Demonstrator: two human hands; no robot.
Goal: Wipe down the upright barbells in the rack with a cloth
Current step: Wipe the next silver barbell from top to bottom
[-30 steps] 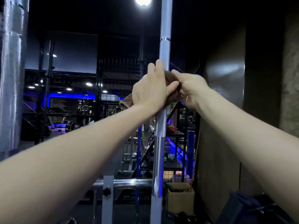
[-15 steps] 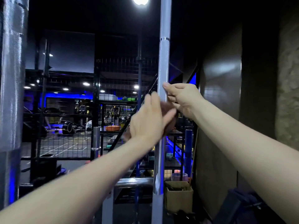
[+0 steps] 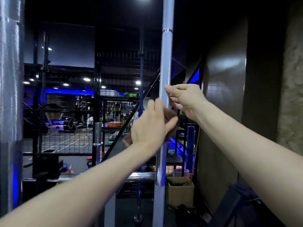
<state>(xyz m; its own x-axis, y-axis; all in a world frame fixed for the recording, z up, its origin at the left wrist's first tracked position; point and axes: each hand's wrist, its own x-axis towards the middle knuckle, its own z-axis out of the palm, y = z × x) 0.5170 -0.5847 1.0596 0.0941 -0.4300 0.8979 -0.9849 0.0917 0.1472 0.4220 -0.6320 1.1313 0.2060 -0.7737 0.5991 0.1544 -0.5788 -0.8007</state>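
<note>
A silver upright barbell (image 3: pixel 166 59) runs from top to bottom just right of the middle of the view. My left hand (image 3: pixel 150 126) wraps a brown cloth (image 3: pixel 171 117) around the bar at mid-height; a corner of the cloth sticks out at the hand's lower left. My right hand (image 3: pixel 185 99) sits just above, its fingers curled around the bar from the right. A second, thick silver barbell sleeve (image 3: pixel 9 79) stands very close at the left edge.
A horizontal rack rail (image 3: pixel 141 175) crosses behind the bar low down. A cardboard box (image 3: pixel 180 190) and a blue post (image 3: pixel 190 145) stand to the lower right. A dark wall (image 3: pixel 229 112) closes the right side. Black wire mesh (image 3: pixel 68 141) fences off the gym floor beyond.
Both hands have slid down the bar from where they were clasped together higher up. The left hand with the cloth went lower, and the right hand now sits apart above it.
</note>
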